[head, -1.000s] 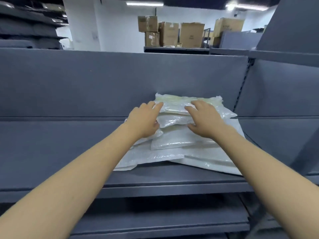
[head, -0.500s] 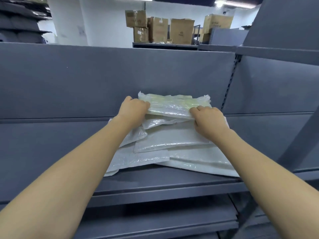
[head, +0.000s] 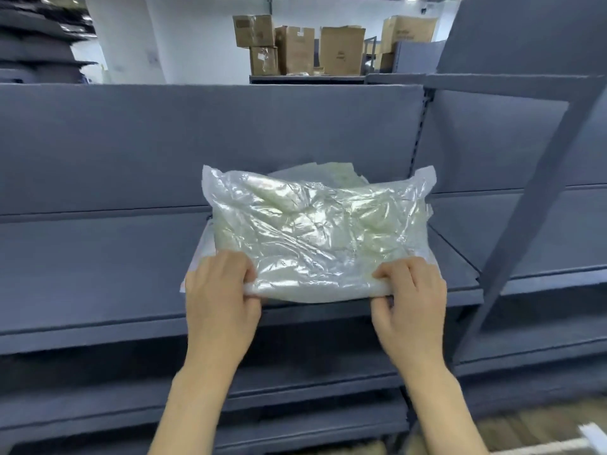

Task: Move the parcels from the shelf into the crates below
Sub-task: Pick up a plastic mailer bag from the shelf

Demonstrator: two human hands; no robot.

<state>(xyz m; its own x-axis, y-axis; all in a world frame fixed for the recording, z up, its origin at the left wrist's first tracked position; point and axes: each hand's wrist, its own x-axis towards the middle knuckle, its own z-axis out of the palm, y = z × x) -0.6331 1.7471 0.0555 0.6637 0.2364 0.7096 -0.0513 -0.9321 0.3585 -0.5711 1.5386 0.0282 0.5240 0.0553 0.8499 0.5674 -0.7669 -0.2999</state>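
A crinkled clear plastic parcel (head: 315, 234) with pale contents is held tilted up in front of the grey shelf (head: 98, 284). My left hand (head: 220, 300) grips its near left corner and my right hand (head: 410, 307) grips its near right corner. Behind the parcel, parts of the remaining stack of parcels (head: 331, 170) peek out on the shelf; most of that stack is hidden. No crate is in view.
Grey shelf boards run below (head: 295, 389) and to the right (head: 542, 251), split by a slanted grey upright (head: 525, 224). A grey back panel (head: 164, 142) stands behind the shelf. Cardboard boxes (head: 295, 47) sit far back. A strip of floor (head: 542, 435) shows at bottom right.
Both hands closed on the top parcel's near edge and lifted it off the stack, pulling it toward me and tilting it up. It now covers most of the stack.
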